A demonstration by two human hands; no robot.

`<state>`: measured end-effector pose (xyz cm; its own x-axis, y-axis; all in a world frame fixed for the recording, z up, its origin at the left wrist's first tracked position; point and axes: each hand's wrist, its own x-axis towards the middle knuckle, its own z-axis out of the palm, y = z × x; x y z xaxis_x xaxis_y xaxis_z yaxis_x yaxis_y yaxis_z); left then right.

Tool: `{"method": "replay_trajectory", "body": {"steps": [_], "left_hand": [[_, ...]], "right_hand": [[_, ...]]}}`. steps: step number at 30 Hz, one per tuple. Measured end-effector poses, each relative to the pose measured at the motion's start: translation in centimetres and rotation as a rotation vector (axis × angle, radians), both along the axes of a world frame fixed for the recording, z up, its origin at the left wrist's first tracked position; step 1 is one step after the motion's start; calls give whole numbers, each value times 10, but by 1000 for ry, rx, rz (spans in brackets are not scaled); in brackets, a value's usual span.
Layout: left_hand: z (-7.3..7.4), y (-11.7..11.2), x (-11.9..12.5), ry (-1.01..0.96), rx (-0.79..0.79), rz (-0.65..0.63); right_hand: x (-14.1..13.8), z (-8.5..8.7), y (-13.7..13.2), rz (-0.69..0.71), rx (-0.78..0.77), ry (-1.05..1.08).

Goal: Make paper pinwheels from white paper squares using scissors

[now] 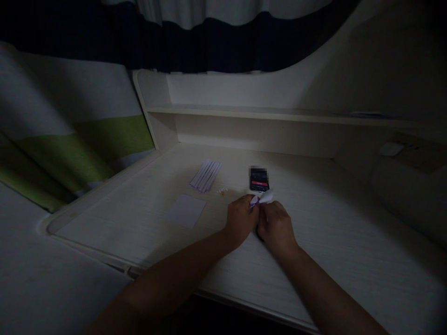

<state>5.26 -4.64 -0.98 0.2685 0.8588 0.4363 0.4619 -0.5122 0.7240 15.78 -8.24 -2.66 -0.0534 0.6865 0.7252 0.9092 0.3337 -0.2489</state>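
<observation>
Both of my hands meet over the desk and grip one piece of folded paper (266, 196), pale and pinched narrow at its middle. My left hand (241, 217) is closed on its left side. Against it, my right hand (277, 224) pinches the same paper from the right, with its fingertips mostly hidden. To the left, a flat square sheet of paper (186, 210) lies on the desk. Beyond it rests a bundle of folded paper strips (206, 176). Several tiny pale and yellowish pieces (222, 190) lie beside the strips, too small to name.
A phone (259, 180) with a lit screen lies just beyond my hands. The white desk (139, 204) has a raised shelf (244, 111) along its back. A curtain (111, 135) hangs at the left. Some flat objects (391, 149) are at the right wall, dim and unclear.
</observation>
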Motion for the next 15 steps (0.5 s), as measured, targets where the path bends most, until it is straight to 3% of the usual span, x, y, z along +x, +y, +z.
{"method": "replay_trajectory", "body": {"steps": [4,8,11,15], "left_hand": [[-1,1,-1,15,-4,9],[-2,1,-2,3,-8,19],[-2,1,-3,-7,-13,27],[-3,2,-2,-59,-30,10]], "right_hand": [[0,1,0,-2,96,-357],[0,1,0,1,138,-453],[-1,-1,1,11,116,-368],[-1,-3,2,37,33,-72]]}}
